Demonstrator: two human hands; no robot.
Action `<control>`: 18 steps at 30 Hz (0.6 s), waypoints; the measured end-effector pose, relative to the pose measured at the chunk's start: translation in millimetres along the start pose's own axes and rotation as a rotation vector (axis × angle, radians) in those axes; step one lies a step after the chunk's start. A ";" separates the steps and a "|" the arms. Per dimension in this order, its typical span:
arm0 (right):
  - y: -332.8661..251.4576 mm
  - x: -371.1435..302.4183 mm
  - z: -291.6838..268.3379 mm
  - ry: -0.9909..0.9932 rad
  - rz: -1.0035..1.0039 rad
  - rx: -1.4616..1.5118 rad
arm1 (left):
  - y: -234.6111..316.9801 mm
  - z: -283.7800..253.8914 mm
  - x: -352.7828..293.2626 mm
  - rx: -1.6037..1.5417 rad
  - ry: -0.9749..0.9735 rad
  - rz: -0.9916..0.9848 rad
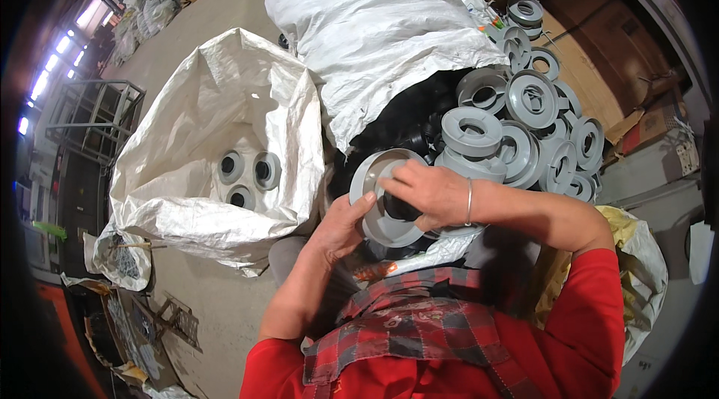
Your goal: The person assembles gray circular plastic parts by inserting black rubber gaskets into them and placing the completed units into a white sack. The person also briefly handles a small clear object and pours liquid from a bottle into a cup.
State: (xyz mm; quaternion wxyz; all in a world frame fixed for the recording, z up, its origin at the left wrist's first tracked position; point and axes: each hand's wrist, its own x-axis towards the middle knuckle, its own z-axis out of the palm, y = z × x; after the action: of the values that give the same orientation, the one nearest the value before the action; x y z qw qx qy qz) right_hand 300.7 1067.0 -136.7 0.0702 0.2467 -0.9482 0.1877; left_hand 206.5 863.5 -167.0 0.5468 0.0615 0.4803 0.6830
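A round grey plastic flanged ring (393,233) is held tilted in front of me, its open side facing up. My left hand (341,228) is closed on its left rim, with the thumb over the edge. My right hand (438,193) reaches in from the right, fingers bent over the ring's inside and thumb by its near right edge. Something black shows in the ring's middle, partly covered by the right fingers; whether it is a separate part I cannot tell. Just beyond, black parts (397,118) fill the mouth of a large white woven sack (374,17).
Many similar grey rings (532,99) are heaped at the right, by a cardboard box (592,32). On the left stands an open white sack (161,208) with three grey, dark-centred pieces (267,170) inside. A yellow-and-white sack (636,271) sits near my right elbow. A metal frame (93,110) stands farther left.
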 end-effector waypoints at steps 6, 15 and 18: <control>-6.2 -9.2 24.1 0.189 0.156 0.012 | -20.3 16.3 -3.2 0.051 0.086 0.201; 0.3 -7.6 19.3 0.137 0.086 0.158 | -7.3 19.3 -6.2 -0.044 0.097 0.107; 1.1 -7.4 21.9 0.132 0.095 0.201 | -8.3 17.3 -5.2 -0.023 0.142 0.116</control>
State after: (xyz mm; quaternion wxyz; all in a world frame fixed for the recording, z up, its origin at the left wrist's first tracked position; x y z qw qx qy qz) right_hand 305.7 1062.7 -158.9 0.0985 0.1945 -0.9285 0.3005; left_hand 224.8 869.0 -161.6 0.4714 0.0342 0.5056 0.7218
